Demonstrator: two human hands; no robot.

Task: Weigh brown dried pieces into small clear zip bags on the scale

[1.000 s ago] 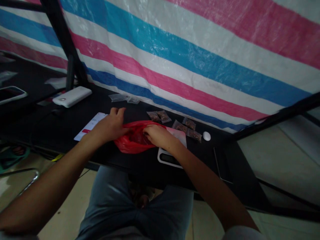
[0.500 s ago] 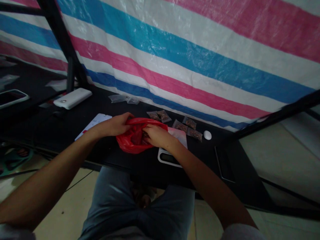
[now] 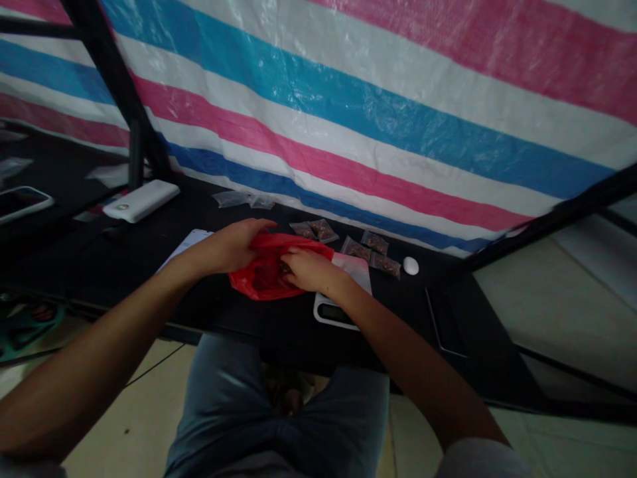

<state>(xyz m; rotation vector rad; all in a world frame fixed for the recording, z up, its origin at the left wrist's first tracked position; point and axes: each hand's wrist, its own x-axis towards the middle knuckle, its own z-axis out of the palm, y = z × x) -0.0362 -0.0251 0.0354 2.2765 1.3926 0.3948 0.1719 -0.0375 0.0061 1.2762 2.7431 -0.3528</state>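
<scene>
A red plastic bag (image 3: 263, 282) lies open on the black table (image 3: 269, 328). My left hand (image 3: 236, 244) grips the bag's left rim, fingers closed on the plastic. My right hand (image 3: 307, 269) reaches into the mouth of the bag from the right; its fingers are bent around something dark and small that I cannot make out. Below the right wrist sits a white scale (image 3: 336, 315) with a dark display, partly covered by the hand. Behind it are several small clear packets (image 3: 385, 264) with brown bits inside.
A white power bank (image 3: 142, 200), a phone (image 3: 22, 201) and a paper-white flat item (image 3: 186, 244) are on the left. Clear empty bags (image 3: 231, 198) lie at the back. On the right are a round white object (image 3: 411, 265) and a dark phone (image 3: 445, 321).
My left hand has shifted slightly up and right at the bag's rim. The right hand has moved a little left inside the bag. The view has tilted slightly.
</scene>
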